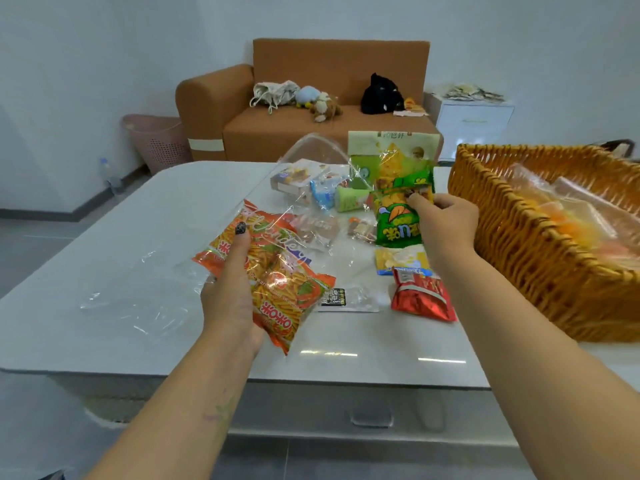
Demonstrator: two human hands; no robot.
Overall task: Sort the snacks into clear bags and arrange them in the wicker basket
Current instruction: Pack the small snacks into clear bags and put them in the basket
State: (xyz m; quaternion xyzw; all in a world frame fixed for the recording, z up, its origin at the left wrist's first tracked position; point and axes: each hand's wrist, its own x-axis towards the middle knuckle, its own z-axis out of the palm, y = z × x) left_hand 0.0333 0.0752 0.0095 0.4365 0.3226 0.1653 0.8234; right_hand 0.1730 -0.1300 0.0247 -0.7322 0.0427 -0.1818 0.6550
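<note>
Far left floor: a pink laundry basket (157, 140) stands beside the brown sofa (311, 109), well behind the worktop.
Worktop: a white glossy worktop (104, 271) carries the snacks; a flat clear bag (135, 303) lies on its left part, apart from the rest.
Left hand: the left hand (230, 289) grips an orange snack packet (277, 282) from underneath, thumb on top with a dark-painted nail, fingers curled round the packet's left edge; the packet sits partly inside a clear bag with script lettering (277, 216) whose open mouth rises toward the back.
Middle of worktop: small wrapped snacks (311, 188) lie in a loose cluster behind the orange packet; a small black-labelled sachet (334, 296) lies just right of the packet's lower end.
Right hand: the right hand (443, 220) pinches the top of a green snack packet (398, 220) between thumb and fingers, other fingers curled; the packet hangs upright above the worktop, in front of a tall pale-green packet (388, 150) wrapped in clear film.
Below the right hand: a yellow-and-blue packet (398, 261) and a red foil packet (420, 296) lie on the worktop, touching.
Far right: the wicker basket (536, 254) stands on the worktop's right edge, with filled clear bags (571, 216) inside.
</note>
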